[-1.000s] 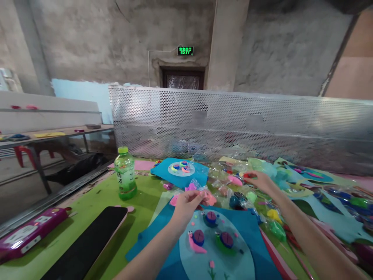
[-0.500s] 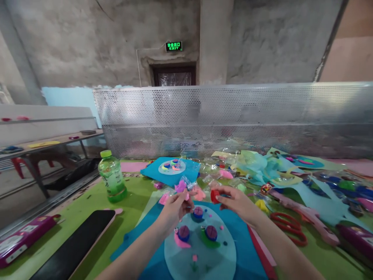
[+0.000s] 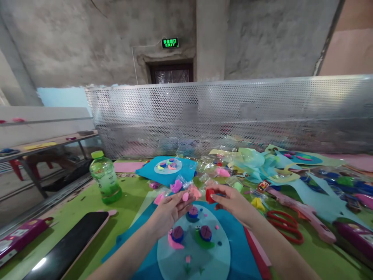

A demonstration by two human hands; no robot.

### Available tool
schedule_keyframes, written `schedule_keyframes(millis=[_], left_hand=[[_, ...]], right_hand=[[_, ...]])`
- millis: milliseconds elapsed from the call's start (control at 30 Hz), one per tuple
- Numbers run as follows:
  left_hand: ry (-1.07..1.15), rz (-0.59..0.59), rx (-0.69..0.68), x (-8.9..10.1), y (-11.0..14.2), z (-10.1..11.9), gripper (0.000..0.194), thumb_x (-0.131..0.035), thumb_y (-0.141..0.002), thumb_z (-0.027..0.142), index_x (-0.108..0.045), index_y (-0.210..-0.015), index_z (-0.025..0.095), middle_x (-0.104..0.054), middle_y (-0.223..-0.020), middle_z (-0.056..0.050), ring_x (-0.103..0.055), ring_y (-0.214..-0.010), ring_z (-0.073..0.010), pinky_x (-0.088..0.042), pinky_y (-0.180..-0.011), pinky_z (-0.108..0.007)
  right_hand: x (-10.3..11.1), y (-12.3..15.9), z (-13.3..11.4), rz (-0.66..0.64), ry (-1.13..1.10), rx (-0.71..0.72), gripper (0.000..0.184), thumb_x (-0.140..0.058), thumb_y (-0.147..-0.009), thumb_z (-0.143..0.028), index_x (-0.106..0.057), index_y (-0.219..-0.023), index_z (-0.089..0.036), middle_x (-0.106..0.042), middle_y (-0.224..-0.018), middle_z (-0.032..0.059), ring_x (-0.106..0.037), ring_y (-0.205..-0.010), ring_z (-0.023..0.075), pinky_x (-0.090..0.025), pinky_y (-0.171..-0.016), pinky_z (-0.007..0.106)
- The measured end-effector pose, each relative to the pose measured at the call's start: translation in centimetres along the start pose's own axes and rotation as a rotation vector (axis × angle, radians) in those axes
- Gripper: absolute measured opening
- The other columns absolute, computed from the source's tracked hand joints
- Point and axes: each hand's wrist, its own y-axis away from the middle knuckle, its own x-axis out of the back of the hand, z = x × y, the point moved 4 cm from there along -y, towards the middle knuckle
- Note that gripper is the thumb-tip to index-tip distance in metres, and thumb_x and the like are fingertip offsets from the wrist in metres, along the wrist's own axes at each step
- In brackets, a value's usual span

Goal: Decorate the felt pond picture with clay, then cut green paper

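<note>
Far left there's a green plastic drink bottle w/ a lime cap (image 3: 104,177), upright on the green felt table cover (image 3: 87,202). Near left: a black flat phone-like slab (image 3: 68,249) & a magenta rectangular case (image 3: 18,240). Right side has red-handled scissors (image 3: 284,225) next to pink-handled scissors (image 3: 303,212). Perforated shiny metal panel (image 3: 233,112) runs across the far side, green lit exit sign (image 3: 169,42) above it.
</note>
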Motion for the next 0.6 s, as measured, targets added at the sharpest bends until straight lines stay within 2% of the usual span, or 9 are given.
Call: schedule_keyframes(millis=[133,233,367,467,600], left_hand=[[-0.041,-0.026,-0.032,-0.2,0.18,0.24,0.027,-0.073,-0.064,0.018,-0.068,-0.09,0.013,-0.071,-0.092,-0.009,-0.064,-0.09,-0.0181,-0.05,-0.078,-0.023],[-0.054,-0.002,-0.067,0.1,0.2,0.32,0.025,-0.077,-0.06,0.024,-0.069,-0.082,0.015,-0.072,-0.075,-0.005,-0.066,-0.072,-0.0155,-0.051,-0.067,-0.022],[-0.045,0.03,-0.102,0.39,0.28,0.4,0.022,-0.08,-0.053,0.027,-0.068,-0.068,0.014,-0.066,-0.056,0.001,-0.061,-0.055,-0.0094,-0.05,-0.06,-0.019],[-0.035,0.036,-0.082,0.34,0.32,0.34,0.026,-0.08,-0.053,0.029,-0.068,-0.068,0.013,-0.065,-0.058,-0.001,-0.061,-0.057,-0.0102,-0.05,-0.063,-0.021],[-0.026,0.027,-0.054,0.12,0.27,0.26,0.032,-0.077,-0.057,0.034,-0.068,-0.08,0.013,-0.064,-0.063,-0.002,-0.06,-0.061,-0.011,-0.05,-0.066,-0.023]], right_hand=[[-0.4,0.18,-0.29,-0.025,0.014,0.005,0.031,-0.059,-0.076,-0.037,-0.06,-0.101,-0.018,-0.062,-0.091,0.0069,-0.059,-0.079,0.0179,-0.048,-0.065,0.031],[-0.57,0.29,-0.6,-0.031,0.028,0.006,0.031,-0.06,-0.076,-0.036,-0.06,-0.101,-0.018,-0.062,-0.094,0.0076,-0.059,-0.078,0.0174,-0.048,-0.065,0.031],[-0.54,0.31,-0.82,-0.032,0.044,0.012,0.031,-0.061,-0.075,-0.036,-0.06,-0.1,-0.018,-0.062,-0.095,0.0073,-0.059,-0.079,0.0175,-0.048,-0.065,0.031],[-0.3,0.26,-0.81,-0.02,0.047,0.008,0.031,-0.061,-0.075,-0.036,-0.06,-0.1,-0.02,-0.062,-0.095,0.0067,-0.059,-0.079,0.0176,-0.048,-0.065,0.031],[0.19,0.2,-0.66,-0.003,0.026,-0.007,0.03,-0.063,-0.073,-0.036,-0.062,-0.099,-0.021,-0.062,-0.096,0.0064,-0.059,-0.079,0.0176,-0.047,-0.065,0.031]])
